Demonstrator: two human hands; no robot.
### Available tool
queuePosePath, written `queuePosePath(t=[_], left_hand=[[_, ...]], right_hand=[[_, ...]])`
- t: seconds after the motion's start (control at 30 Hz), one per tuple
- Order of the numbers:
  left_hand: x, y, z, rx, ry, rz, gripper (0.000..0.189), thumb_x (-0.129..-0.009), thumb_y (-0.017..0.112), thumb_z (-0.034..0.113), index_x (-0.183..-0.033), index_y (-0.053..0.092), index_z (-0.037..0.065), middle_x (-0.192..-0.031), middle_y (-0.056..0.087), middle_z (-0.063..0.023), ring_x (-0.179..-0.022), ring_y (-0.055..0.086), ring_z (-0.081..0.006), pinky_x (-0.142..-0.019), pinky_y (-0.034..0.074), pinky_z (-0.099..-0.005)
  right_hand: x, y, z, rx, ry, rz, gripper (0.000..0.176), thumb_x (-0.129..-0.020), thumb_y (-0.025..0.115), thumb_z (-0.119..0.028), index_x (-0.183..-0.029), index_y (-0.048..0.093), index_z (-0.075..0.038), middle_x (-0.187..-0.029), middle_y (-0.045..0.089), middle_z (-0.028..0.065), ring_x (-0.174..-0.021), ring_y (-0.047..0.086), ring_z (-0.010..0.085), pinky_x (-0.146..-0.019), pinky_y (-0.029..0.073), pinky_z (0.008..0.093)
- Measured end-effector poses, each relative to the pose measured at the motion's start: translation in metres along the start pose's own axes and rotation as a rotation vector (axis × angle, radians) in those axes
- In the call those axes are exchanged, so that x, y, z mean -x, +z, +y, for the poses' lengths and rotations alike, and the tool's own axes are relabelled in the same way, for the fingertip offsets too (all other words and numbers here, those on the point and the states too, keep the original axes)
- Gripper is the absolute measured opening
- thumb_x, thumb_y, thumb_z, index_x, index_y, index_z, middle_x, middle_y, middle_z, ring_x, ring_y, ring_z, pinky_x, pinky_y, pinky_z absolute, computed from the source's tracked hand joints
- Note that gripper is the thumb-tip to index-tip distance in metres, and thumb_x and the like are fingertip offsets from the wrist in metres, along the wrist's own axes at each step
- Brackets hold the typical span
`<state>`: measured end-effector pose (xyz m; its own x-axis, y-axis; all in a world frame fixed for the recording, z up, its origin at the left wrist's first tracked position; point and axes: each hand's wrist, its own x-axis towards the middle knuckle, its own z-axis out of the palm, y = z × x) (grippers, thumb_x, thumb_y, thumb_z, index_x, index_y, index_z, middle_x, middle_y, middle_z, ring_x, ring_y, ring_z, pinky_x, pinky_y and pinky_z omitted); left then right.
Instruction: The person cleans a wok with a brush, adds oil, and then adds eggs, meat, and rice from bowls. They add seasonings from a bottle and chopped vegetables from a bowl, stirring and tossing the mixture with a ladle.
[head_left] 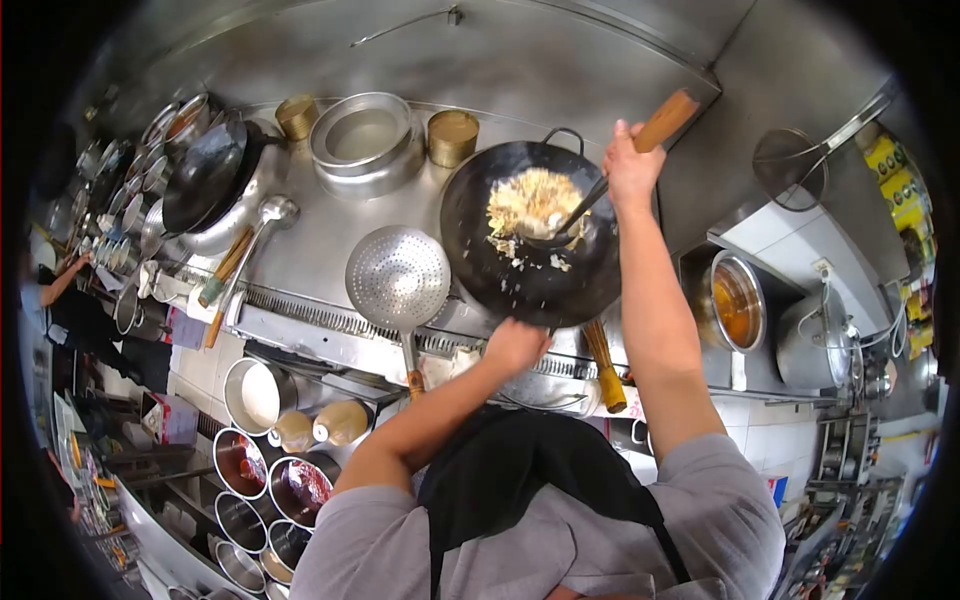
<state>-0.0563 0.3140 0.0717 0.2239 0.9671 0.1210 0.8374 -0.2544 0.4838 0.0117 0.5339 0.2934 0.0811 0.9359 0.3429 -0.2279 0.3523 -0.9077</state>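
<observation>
My right hand [633, 168] is wrapped round the wooden handle of a long ladle [582, 207]. The ladle's bowl rests in a pale, crumbly fried food, which looks like fried rice with egg [536, 198], in the middle of a black wok [585, 285]. Some white bits lie scattered toward the wok's near side. Closed at the near rim of the wok is my left hand [517, 347]; its fingertips are partly hidden. A perforated skimmer [398, 275] lies just left of the wok, its handle pointing toward me.
Left on the steel range stand a lidless pot [365, 145], two brass-coloured tins [452, 138] and a second ladle [265, 230]. A bamboo brush [604, 370] lies by the front edge. Sauce containers [300, 490] crowd the lower left. Another person [75, 310] stands far left.
</observation>
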Motion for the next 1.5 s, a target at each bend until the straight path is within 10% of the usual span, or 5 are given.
queuePosePath(t=[0.47,0.9,1.03,1.17,1.5], left_hand=[[-0.082,0.011,-0.036,0.057,-0.086,0.043,0.034,-0.088,0.060,0.042,-0.075,0.074,0.014,-0.071,0.069,-0.0125,-0.070,0.068,-0.0325,-0.072,0.052,-0.0449],[-0.071,0.018,-0.024,0.070,-0.089,0.128,0.029,-0.085,0.067,0.034,-0.070,0.069,0.009,-0.065,0.064,-0.0120,-0.066,0.063,-0.0339,-0.072,0.049,-0.0431],[-0.062,0.030,-0.020,0.089,-0.028,0.379,0.020,-0.082,0.072,0.027,-0.075,0.070,0.008,-0.075,0.057,-0.0076,-0.079,0.056,-0.0304,-0.075,0.045,-0.0418],[-0.065,0.025,-0.016,0.059,-0.027,0.437,0.018,-0.080,0.074,0.025,-0.075,0.070,0.008,-0.075,0.057,-0.0069,-0.078,0.055,-0.0302,-0.075,0.045,-0.0411],[-0.061,0.021,-0.016,0.075,-0.055,0.436,0.023,-0.081,0.073,0.027,-0.072,0.066,0.007,-0.074,0.056,-0.0093,-0.077,0.054,-0.0311,-0.076,0.045,-0.0420]], right_hand=[[-0.047,-0.019,0.012,0.223,-0.093,0.108,0.028,-0.092,0.067,-0.017,-0.077,0.046,-0.010,-0.056,0.045,-0.0032,-0.044,0.042,0.0067,-0.041,0.035,0.0263],[-0.031,-0.020,0.044,0.093,0.011,-0.636,0.025,-0.093,0.067,-0.016,-0.080,0.046,-0.010,-0.060,0.048,-0.0016,-0.048,0.043,0.0069,-0.043,0.034,0.0246],[-0.078,-0.059,-0.056,0.021,-0.172,-0.312,0.024,-0.091,0.069,-0.015,-0.081,0.048,-0.011,-0.063,0.048,-0.0024,-0.049,0.044,0.0069,-0.042,0.035,0.0250],[-0.087,-0.062,0.060,0.090,-0.184,-0.063,0.029,-0.089,0.070,-0.016,-0.072,0.048,-0.011,-0.058,0.051,-0.0021,-0.046,0.047,0.0089,-0.042,0.036,0.0260],[-0.068,-0.047,0.029,-0.136,-0.061,-0.270,0.030,-0.089,0.072,-0.021,-0.074,0.050,-0.009,-0.057,0.048,-0.0027,-0.046,0.042,0.0067,-0.042,0.034,0.0249]])
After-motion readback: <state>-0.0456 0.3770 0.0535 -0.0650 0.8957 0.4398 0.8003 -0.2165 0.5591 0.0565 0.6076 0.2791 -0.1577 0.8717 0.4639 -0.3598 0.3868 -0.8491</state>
